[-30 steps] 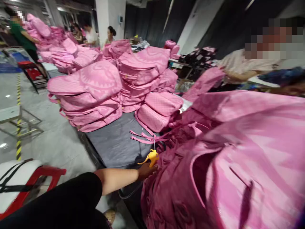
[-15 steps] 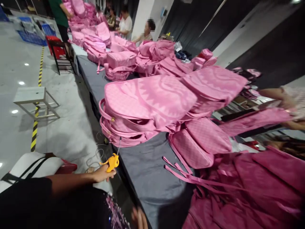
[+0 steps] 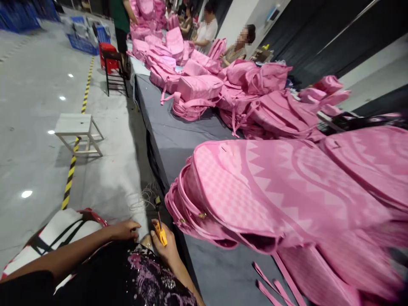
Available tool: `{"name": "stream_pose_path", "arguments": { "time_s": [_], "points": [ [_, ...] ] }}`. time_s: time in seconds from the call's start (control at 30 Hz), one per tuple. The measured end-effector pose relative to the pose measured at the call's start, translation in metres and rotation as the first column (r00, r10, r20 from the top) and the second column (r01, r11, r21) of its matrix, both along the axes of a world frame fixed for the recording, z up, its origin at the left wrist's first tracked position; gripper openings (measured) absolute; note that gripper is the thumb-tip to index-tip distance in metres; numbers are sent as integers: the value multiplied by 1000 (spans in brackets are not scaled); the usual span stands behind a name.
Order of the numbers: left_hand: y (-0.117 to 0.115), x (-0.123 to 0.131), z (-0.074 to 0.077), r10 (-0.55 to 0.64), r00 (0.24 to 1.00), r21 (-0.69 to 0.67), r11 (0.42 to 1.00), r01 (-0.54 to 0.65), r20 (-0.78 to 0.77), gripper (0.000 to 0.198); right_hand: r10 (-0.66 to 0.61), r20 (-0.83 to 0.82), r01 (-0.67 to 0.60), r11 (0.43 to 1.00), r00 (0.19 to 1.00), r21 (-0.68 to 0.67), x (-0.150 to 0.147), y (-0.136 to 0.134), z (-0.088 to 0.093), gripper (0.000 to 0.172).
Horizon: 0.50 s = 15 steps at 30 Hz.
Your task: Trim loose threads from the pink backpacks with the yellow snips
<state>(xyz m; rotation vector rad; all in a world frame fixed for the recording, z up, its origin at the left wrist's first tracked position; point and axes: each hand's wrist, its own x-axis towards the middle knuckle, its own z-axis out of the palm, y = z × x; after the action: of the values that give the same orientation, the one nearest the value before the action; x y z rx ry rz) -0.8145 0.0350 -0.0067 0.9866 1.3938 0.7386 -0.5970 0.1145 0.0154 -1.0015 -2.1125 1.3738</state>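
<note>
My right hand [image 3: 168, 248] is closed around a small yellow-handled tool [image 3: 161, 233]. Its thin dark shaft points up and away, beside the table edge; the exact kind is unclear. To its left, my left hand [image 3: 126, 230] hovers over my lap, fingers loosely bent and apart, with nothing visible in them. Close by on the right, a stack of pink backpacks [image 3: 229, 170] with a zigzag and checker pattern lies at the edge of the grey-covered table [image 3: 219, 263]. Neither hand touches the backpacks.
More pink backpacks [image 3: 200, 87] are heaped along the far table. A white stool [image 3: 75, 123], a dark stool [image 3: 114, 70] and blue baskets [image 3: 83, 42] stand on the floor at left. A white bag [image 3: 60, 231] lies beside me. Several people work farther back.
The yellow-handled tool has passed from my left hand to my right. My left hand has drawn back, and the view has turned so the backpack stack appears nearer and farther right.
</note>
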Motion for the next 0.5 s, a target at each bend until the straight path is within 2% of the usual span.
{"name": "stream_pose_path", "arguments": {
  "time_s": [0.07,0.13,0.17,0.23,0.3,0.33,0.37,0.43,0.5],
  "points": [
    [21,-24,21,136,975,-3,991,-137,178,58,13,40,-14,1000,999,1,-29,23,5,21],
    [51,-36,48,292,859,18,944,-330,421,73,17,74,-20,999,997,44,-60,45,4,15],
    [69,-39,59,350,794,29,908,-419,497,72,30,83,-35,997,996,68,-77,55,1,12],
    [110,-50,74,448,709,50,826,-561,544,54,79,62,-85,992,995,92,-108,76,-8,13],
    [155,-76,78,525,628,29,753,-657,574,44,135,1,-135,988,991,81,-140,102,-20,18],
    [179,-97,77,532,602,14,742,-670,595,44,136,-35,-134,989,990,66,-158,117,-25,19],
    [202,-122,78,515,611,14,758,-653,601,46,104,-69,-101,994,992,52,-177,133,-30,21],
    [246,-181,89,437,742,68,839,-540,508,49,-51,-123,53,998,991,17,-220,167,-31,25],
    [285,-239,121,359,894,209,884,-418,270,47,-300,-173,297,954,938,-45,-268,203,-23,29]
  ]
}}
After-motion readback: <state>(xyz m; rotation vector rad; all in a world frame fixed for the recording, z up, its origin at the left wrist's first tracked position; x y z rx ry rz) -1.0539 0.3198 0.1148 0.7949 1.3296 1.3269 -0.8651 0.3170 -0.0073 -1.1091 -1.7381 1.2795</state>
